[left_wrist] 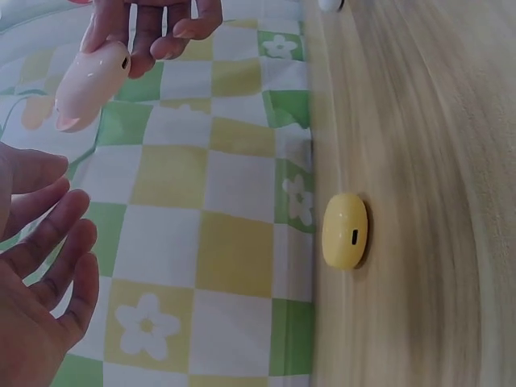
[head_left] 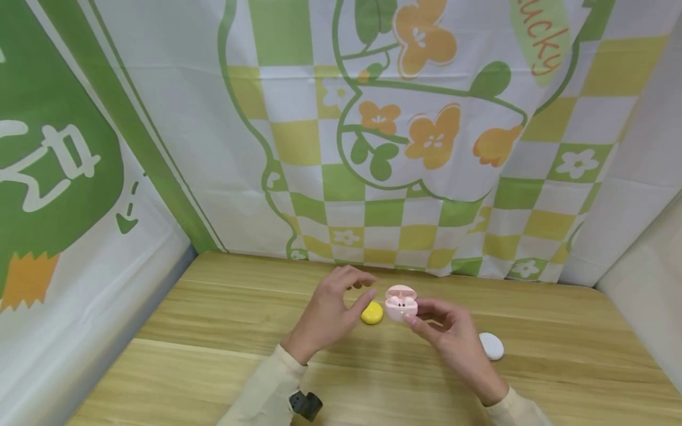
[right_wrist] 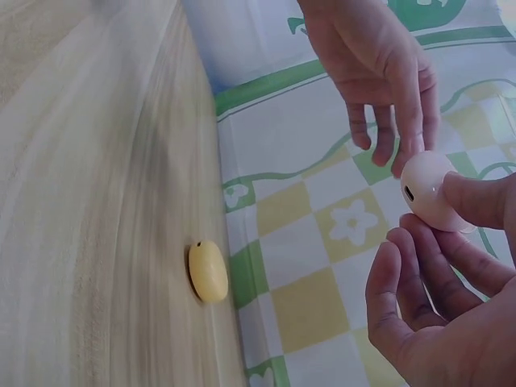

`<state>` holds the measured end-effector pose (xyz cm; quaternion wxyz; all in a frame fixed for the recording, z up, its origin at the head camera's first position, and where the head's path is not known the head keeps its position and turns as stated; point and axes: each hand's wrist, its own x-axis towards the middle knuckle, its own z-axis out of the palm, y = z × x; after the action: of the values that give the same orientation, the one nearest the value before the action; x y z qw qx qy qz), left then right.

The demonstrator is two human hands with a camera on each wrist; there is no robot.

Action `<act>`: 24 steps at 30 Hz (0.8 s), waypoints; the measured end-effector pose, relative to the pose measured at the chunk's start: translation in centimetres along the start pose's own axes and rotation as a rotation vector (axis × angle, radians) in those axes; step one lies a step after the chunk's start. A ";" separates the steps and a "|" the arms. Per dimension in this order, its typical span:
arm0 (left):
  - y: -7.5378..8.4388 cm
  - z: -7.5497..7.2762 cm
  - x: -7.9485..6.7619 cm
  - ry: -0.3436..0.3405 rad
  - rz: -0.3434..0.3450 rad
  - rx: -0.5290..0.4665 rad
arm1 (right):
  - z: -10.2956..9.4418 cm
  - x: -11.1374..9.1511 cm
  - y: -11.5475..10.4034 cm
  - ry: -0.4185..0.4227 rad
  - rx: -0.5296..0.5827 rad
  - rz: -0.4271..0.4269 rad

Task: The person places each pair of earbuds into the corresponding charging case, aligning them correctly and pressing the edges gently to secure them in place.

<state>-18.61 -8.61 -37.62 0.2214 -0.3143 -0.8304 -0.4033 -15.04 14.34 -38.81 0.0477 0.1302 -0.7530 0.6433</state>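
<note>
Between thumb and fingers my right hand pinches a pale pink earbud case, held up above the table. Its lid stands raised, and small earbuds sit inside in the head view. A slot shows on the case's shell in the right wrist view. Just left of it is my left hand, fingers loosely bent and holding nothing. In the left wrist view this hand is apart from the pink case. A glossy yellow case lies on the table near the left thumb.
A round white case lies on the wooden table, right of my right wrist. Behind the table hangs a checked, flowered cloth. A black device is on the left sleeve.
</note>
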 end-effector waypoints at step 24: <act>-1.0 -0.3 0.9 -0.278 -0.554 -0.580 | 1.0 -0.1 0.3 -0.046 0.020 0.047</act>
<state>-19.87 -9.03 -37.42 -0.1070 -0.1798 -0.7574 -0.6185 -14.92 13.44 -39.33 0.0140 0.1275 -0.7503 0.6485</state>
